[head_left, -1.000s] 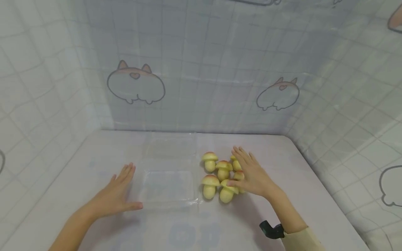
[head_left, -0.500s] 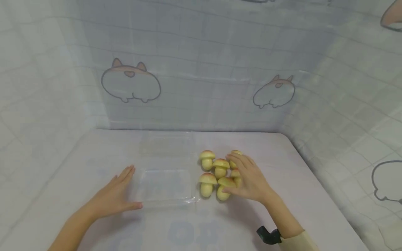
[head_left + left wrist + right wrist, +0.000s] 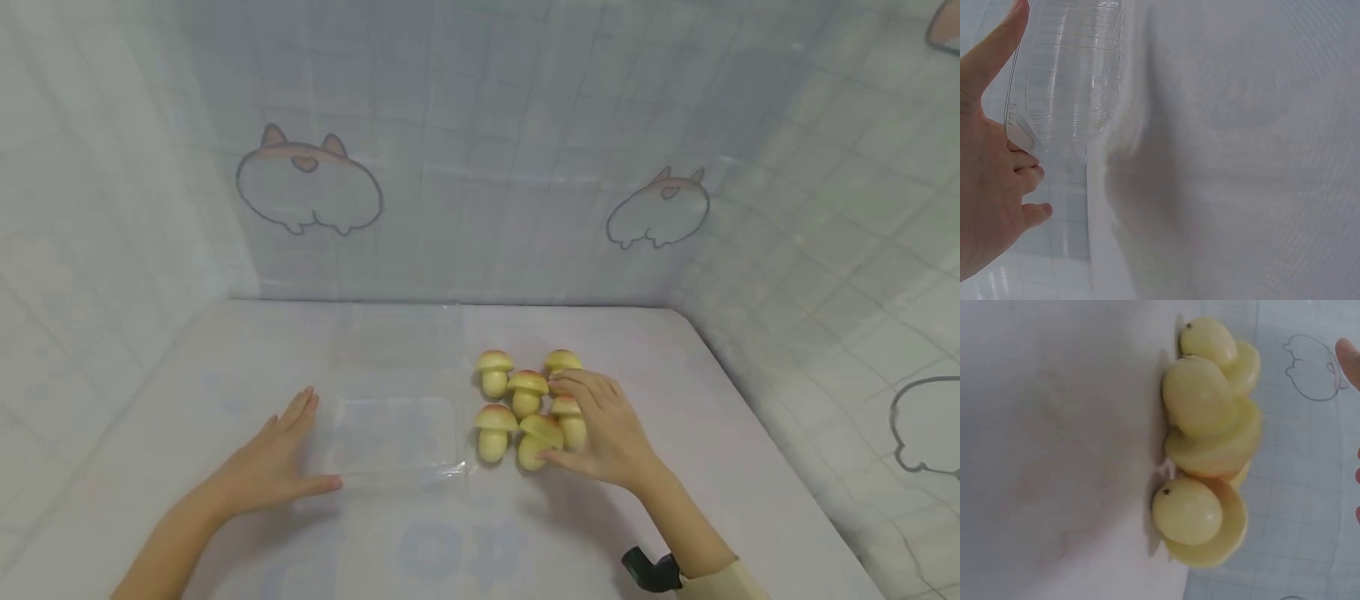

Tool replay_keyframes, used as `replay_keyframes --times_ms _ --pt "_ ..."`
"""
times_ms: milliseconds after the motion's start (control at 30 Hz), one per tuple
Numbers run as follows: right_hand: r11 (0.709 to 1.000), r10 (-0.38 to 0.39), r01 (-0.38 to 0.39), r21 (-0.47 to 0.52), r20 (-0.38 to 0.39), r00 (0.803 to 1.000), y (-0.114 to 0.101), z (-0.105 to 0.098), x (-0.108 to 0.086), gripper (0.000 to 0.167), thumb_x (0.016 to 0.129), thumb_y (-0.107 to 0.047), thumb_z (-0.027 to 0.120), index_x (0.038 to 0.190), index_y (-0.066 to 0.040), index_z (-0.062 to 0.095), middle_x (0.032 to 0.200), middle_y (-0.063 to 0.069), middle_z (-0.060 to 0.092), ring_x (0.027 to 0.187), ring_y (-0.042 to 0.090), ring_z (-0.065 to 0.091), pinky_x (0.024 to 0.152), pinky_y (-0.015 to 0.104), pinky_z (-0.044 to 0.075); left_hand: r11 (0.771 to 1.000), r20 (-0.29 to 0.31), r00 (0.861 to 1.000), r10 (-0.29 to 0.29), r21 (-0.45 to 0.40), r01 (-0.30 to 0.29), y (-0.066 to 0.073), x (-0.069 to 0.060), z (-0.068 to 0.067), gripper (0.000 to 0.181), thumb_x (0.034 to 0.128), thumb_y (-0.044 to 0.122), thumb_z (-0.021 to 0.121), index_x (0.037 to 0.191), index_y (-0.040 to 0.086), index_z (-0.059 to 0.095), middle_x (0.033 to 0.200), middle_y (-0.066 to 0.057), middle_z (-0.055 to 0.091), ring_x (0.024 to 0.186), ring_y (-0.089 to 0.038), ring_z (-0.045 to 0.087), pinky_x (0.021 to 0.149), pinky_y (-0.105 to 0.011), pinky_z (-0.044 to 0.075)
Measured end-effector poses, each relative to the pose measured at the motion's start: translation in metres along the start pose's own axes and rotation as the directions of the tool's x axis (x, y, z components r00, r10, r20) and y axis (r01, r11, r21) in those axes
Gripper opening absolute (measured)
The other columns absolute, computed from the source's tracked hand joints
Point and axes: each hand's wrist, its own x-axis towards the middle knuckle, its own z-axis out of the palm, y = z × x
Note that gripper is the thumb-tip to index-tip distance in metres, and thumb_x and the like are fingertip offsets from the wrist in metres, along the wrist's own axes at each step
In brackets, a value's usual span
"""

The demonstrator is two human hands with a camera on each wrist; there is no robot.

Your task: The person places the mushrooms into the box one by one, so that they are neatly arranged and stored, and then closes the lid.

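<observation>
In the head view, the left hand (image 3: 266, 467), fingers straight, is at nine o'clock of a clear plastic container (image 3: 397, 435); six yellow model mushrooms (image 3: 527, 392) lie at its three o'clock. The right hand (image 3: 603, 429), fingers loosely curved and spread, is at the mushrooms' four o'clock. Blue letter-like marks (image 3: 432, 550) on the tabletop (image 3: 697, 400), at six o'clock, are too faint to read. In the left wrist view, the left thumb (image 3: 991, 53) overlaps the container's edge; contact cannot be told. In the right wrist view, the right thumb (image 3: 1350, 364) shows apart, at the mushrooms' two o'clock.
</observation>
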Motion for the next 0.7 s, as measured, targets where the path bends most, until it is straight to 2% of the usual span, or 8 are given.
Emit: replay_keyframes --times_ms 167,300,533,700 --pt "0.999 0.028 -0.027 -0.024 0.049 0.998 -0.006 0.007 -0.004 0.089 0.062 -0.057 0.083 0.128 -0.004 0.053 0.131 0.006 0.053 0.118 0.026 0.048 0.096 0.041 0.038 0.999 -0.004 0.999 -0.034 -0.017 0.034 -0.002 -0.01 -0.005 0.122 0.0749 0.06 0.073 0.147 -0.015 0.009 0.154 -0.034 0.006 0.141 -0.047 0.01 0.109 -0.066 0.013" --pt "0.998 0.05 -0.047 -0.042 0.075 0.996 -0.01 0.014 -0.014 0.094 0.057 -0.056 0.085 0.129 -0.004 0.052 0.131 0.007 0.053 0.117 0.025 0.05 0.092 0.041 0.041 0.998 0.007 0.999 -0.041 -0.047 0.042 -0.002 -0.015 -0.004 0.122 0.0757 0.059 0.073 0.148 -0.013 0.006 0.154 -0.032 0.003 0.141 -0.047 0.008 0.11 -0.065 0.012" --pt "0.994 0.094 -0.085 -0.069 0.138 0.986 -0.016 0.027 -0.027 0.093 0.06 -0.061 0.082 0.128 -0.006 0.051 0.133 0.006 0.053 0.124 0.026 0.047 0.091 0.042 0.043 0.998 0.003 0.999 -0.036 -0.046 0.036 0.0 -0.017 -0.002 0.12 0.0758 0.057 0.073 0.148 -0.013 0.008 0.155 -0.032 0.004 0.142 -0.045 0.009 0.109 -0.065 0.014" --pt "0.99 0.101 -0.085 -0.109 0.148 0.984 -0.016 0.033 -0.031 0.092 0.059 -0.063 0.082 0.124 -0.005 0.054 0.13 0.007 0.054 0.123 0.025 0.047 0.079 0.04 0.046 0.998 0.013 0.999 -0.043 -0.052 0.044 -0.001 -0.019 0.001 0.121 0.0763 0.059 0.072 0.149 -0.012 0.005 0.155 -0.031 0.002 0.142 -0.046 0.008 0.109 -0.065 0.013"
